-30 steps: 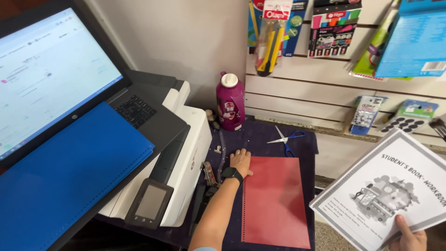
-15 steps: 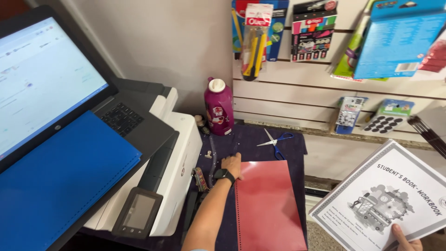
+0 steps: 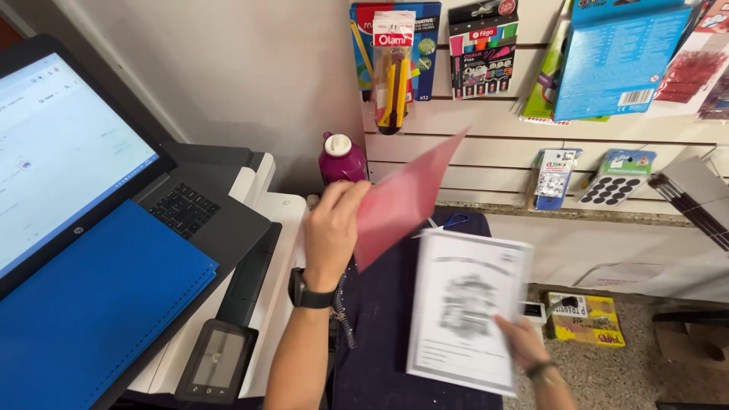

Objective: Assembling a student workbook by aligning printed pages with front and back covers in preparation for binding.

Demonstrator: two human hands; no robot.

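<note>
Lifted off the dark surface [image 3: 380, 319] since a moment ago, the red cover sheet [image 3: 402, 199] now stands tilted in the air, pinched at its lower left edge by the left hand [image 3: 332, 228], fingers pressed together on it. A black watch [image 3: 304, 290] sits on that wrist. The printed booklet [image 3: 467, 307] has come in from the right and now lies over the surface's right edge, the right hand [image 3: 524, 342] gripping its lower right corner, thumb on top. Behind the sheet, a magenta bottle [image 3: 342, 158] stands at the surface's back left corner, beside the white printer [image 3: 266, 250] that carries an open laptop [image 3: 114, 205] and a blue folder [image 3: 91, 304].
</note>
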